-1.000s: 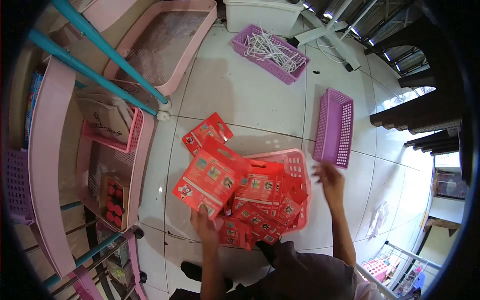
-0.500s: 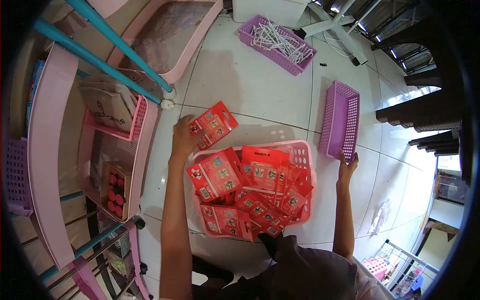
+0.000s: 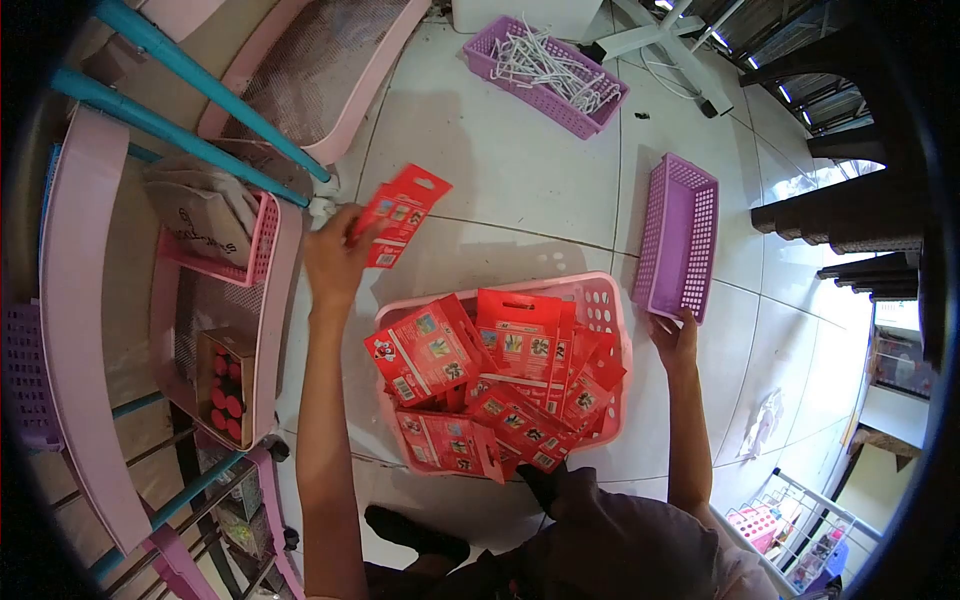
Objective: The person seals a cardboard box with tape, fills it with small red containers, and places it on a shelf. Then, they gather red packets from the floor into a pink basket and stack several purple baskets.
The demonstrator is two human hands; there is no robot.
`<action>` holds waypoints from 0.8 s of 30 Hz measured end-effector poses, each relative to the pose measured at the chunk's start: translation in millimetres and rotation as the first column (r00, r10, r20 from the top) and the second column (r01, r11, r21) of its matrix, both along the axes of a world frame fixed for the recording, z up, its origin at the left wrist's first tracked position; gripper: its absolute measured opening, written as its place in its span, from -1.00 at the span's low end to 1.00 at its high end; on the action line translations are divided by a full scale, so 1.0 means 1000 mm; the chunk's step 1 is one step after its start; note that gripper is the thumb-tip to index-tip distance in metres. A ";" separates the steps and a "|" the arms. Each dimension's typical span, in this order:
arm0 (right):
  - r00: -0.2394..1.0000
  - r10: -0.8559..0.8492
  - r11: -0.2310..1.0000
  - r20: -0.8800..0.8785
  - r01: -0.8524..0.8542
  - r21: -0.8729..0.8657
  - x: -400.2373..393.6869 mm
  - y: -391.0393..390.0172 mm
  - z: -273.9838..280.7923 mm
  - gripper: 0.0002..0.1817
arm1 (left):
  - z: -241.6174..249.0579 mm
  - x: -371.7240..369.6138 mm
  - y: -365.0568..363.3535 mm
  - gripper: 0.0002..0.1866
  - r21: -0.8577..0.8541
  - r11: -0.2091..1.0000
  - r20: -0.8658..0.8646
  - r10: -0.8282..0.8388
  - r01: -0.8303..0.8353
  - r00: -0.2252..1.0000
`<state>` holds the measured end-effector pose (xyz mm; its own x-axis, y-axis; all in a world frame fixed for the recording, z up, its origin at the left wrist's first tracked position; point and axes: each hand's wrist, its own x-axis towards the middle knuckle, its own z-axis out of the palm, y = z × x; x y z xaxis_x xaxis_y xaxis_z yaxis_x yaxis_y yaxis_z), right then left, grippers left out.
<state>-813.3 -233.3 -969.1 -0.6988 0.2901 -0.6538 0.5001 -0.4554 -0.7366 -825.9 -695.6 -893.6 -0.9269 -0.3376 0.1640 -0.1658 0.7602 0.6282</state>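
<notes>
The left hand (image 3: 335,255) is raised on an outstretched arm, its grip pinching the lower end of a red card packet (image 3: 398,214). The right hand (image 3: 677,335) reaches out with fingers closed over the near rim of a purple basket (image 3: 678,236). Everything rests on a white tiled floor (image 3: 500,180), with a pink shelf rack (image 3: 85,330) left of the grip. The packet's long axis tilts, its hang-tab end pointing up and away. Below the grip sits a pink basket (image 3: 600,300) heaped with red packets (image 3: 500,380).
</notes>
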 end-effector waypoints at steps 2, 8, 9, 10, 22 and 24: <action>0.998 -0.028 0.997 -0.049 0.024 -0.077 0.001 0.001 -0.006 -0.65 | 0.033 0.027 0.004 -0.78 0.234 0.972 -0.223 0.085 -0.031 0.971; 0.905 0.005 0.688 -0.426 -0.312 -0.655 0.039 -0.025 0.008 -0.63 | 0.036 0.150 0.045 -0.74 0.876 0.395 0.109 0.398 -0.277 0.911; 0.904 0.003 0.687 -0.427 -0.312 -0.656 0.043 -0.038 0.014 -0.63 | 0.017 0.167 0.056 -0.74 0.815 0.508 0.109 0.337 -0.279 0.935; 0.918 0.041 0.809 -0.396 -0.263 -0.526 0.047 -0.057 0.027 -0.53 | -0.002 0.178 0.067 -0.74 0.746 0.611 0.117 0.273 -0.266 0.955; 0.935 0.203 0.941 -0.291 -0.269 -0.207 0.058 -0.064 0.029 -0.62 | -0.021 0.173 0.079 -0.13 0.976 0.092 0.181 0.156 -0.196 0.971; 0.930 0.199 0.943 -0.310 -0.268 -0.199 0.054 -0.075 0.031 -0.62 | -0.028 0.175 0.072 -0.10 0.961 0.106 0.245 0.102 -0.256 0.964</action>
